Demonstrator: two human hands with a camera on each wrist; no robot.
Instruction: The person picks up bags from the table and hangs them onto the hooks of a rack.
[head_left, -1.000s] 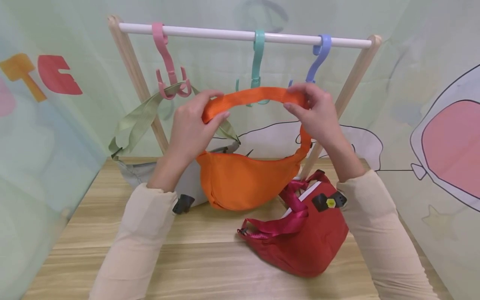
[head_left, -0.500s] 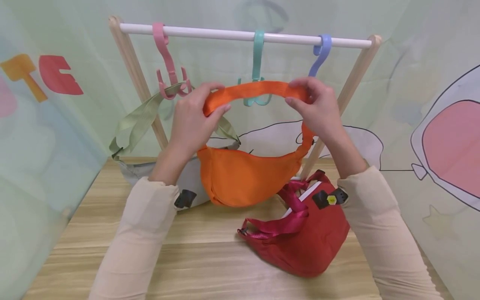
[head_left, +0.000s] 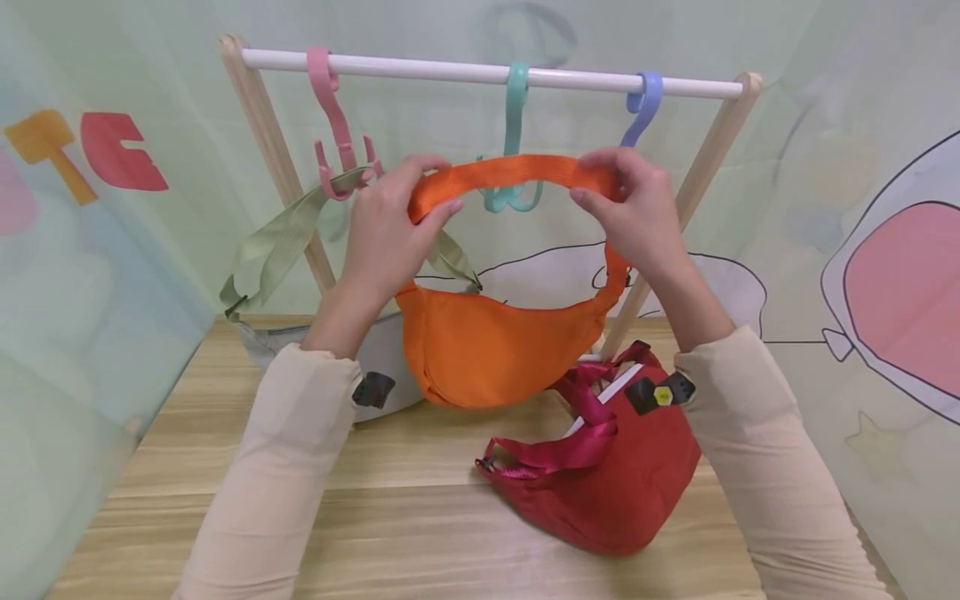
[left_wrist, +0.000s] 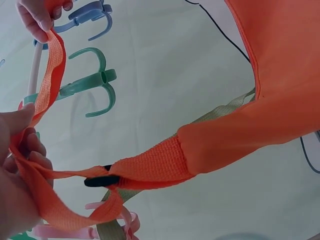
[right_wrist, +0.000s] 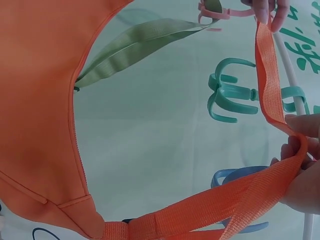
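An orange shoulder bag (head_left: pixel 502 346) hangs from its strap (head_left: pixel 510 172), held up by both hands. The left hand (head_left: pixel 386 229) pinches the strap's left part between thumb and fingers; the right hand (head_left: pixel 637 208) grips its right part the same way. Between the hands the strap arches in front of a green hook (head_left: pixel 514 117), covering part of it. In the left wrist view a black strap buckle (left_wrist: pixel 102 180) shows below the left hand. The right wrist view shows the strap (right_wrist: pixel 270 75) stretched between both hands, nearer the person than the green hook (right_wrist: pixel 232 92).
A white rail (head_left: pixel 435 68) on wooden posts also carries a pink hook (head_left: pixel 330 108) and a blue hook (head_left: pixel 641 108). A grey bag (head_left: pixel 382 358) hangs by its green strap (head_left: pixel 281 233) from the pink hook. A red bag (head_left: pixel 630 467) lies on the wooden table (head_left: pixel 390 533).
Both hands have raised the orange bag slightly, its strap rising across the green hook. The red bag and the grey bag have stayed in place.
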